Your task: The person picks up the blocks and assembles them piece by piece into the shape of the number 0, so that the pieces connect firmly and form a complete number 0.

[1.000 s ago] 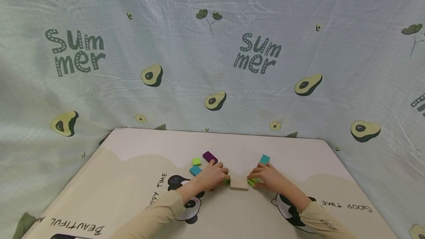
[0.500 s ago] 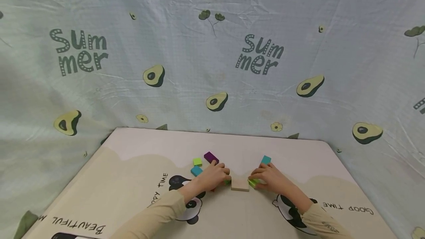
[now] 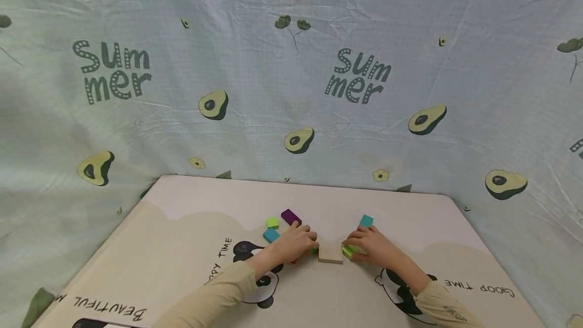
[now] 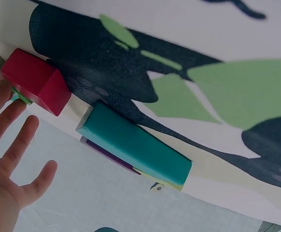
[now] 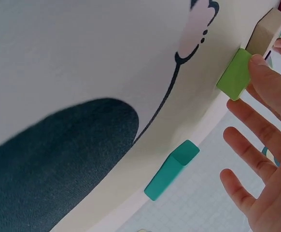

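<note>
A flat beige wooden block (image 3: pixel 330 254) lies on the table between my two hands. My left hand (image 3: pixel 295 243) is at its left side, thumb and index finger pinching a small green block (image 4: pixel 21 95) that is mostly hidden. A red block (image 4: pixel 36 79) sits right beside those fingertips, largely covered by the hand in the head view. On the beige block's right side, my right hand (image 3: pixel 373 246) pinches a lime green block (image 5: pixel 235 75) between thumb and fingers. This block appears to touch the beige one; its other fingers are spread.
Beyond the left hand lie a purple block (image 3: pixel 290 216), a lime block (image 3: pixel 272 222) and a blue block (image 3: pixel 271 235). Another blue block (image 3: pixel 366 220) lies just past the right hand. A printed cloth (image 3: pixel 255 75) hangs behind the table (image 3: pixel 191 196).
The head view has shifted slightly, so everything appears a little to the right. Both hands keep nearly the same place and hold by the beige block.
</note>
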`<state>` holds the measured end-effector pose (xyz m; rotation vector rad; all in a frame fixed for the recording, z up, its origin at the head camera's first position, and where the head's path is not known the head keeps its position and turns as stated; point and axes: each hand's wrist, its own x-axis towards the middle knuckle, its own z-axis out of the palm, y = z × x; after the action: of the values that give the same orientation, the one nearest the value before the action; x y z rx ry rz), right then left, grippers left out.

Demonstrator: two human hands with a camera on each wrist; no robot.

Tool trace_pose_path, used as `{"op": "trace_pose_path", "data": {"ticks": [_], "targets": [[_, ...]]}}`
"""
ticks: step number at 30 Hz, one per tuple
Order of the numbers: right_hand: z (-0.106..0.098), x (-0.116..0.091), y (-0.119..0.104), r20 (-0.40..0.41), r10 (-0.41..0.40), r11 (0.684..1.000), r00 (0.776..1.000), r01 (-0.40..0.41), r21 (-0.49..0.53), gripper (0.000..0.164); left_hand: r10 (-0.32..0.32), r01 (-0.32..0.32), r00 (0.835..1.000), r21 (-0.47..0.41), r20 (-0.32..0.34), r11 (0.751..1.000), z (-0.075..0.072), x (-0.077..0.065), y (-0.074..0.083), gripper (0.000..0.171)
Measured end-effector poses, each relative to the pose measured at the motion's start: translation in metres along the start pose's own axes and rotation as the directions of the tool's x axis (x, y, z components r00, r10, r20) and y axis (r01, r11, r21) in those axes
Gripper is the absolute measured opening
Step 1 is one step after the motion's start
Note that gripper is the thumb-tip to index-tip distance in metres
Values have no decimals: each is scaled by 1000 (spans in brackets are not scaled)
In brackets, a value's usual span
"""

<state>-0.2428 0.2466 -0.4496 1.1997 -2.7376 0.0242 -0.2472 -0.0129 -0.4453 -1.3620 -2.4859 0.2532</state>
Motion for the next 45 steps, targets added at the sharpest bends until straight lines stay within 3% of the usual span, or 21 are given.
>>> {"op": "trace_pose_path", "data": {"ticks": [11,24,31,39,45], "targets": [[1,-4,5,-54,-22,999,998,20,-35,47,5,-5,1000,15,-10,1000,1,-1,0,17],[-6,-12,26,-165,23,998,986,-33,-58,34,4,-4,1000,-1,1,1000,1,1,1,17],[-2,-15,38,-198,83,992,977,-101,-80,31,-3,3,1000,-2,17,1000,2,0,2,18],[6,-15,54,-231,168,971,958,-202,-132,38,-2,2,1000,-1,22,1000,2,0,1,18],[8,-11,58,-236,181,958,955,-225,-176,43,7,-7,1000,5,10,1000,1,-1,0,18]]}}
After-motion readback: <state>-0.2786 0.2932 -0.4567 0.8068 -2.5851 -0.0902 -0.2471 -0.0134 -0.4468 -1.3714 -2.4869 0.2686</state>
